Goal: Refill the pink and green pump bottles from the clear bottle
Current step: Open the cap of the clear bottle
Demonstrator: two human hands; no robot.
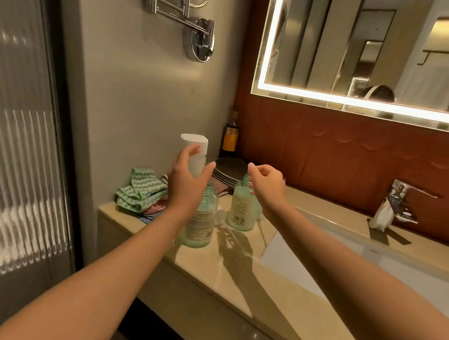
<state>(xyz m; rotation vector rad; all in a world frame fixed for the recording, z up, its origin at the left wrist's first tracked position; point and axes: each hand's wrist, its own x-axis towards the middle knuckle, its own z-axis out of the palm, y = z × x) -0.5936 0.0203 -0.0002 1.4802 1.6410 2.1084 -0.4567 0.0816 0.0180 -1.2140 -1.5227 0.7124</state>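
Beige marble countertop point(235, 275) runs along a bathroom wall, with a white sink basin point(319, 250) sunk into it on the right below a chrome faucet point(404, 198) and an edge-lit mirror point(365, 60).

Two pale green bottles stand upright near the counter's left end, both with their pumps off and their threaded necks open. The near green bottle point(199, 222) stands by the front edge, and the far green bottle point(241, 210) stands beside it, further back and to the right, apart from it. Both look milky green through the plastic; how full they are cannot be told.

The left hand point(189, 183) is raised above the near green bottle and grips a frosted white-capped bottle point(195, 161). Its fingers point(192, 150) curl round the body just under the cap, and the thumb sticks out to the right. That bottle is held upright with its cap on, and nothing can be seen of its contents.

The right hand point(267, 186) hovers at the far green bottle's neck, just to its right, with the fingers loosely curled and the index tip raised. Whether it pinches anything or touches the neck cannot be told.

Behind the bottles are a stack of plates point(230, 170), a dark bottle with a yellow label point(231, 134) in the corner and a green zigzag cloth point(141, 192) crumpled at the left.
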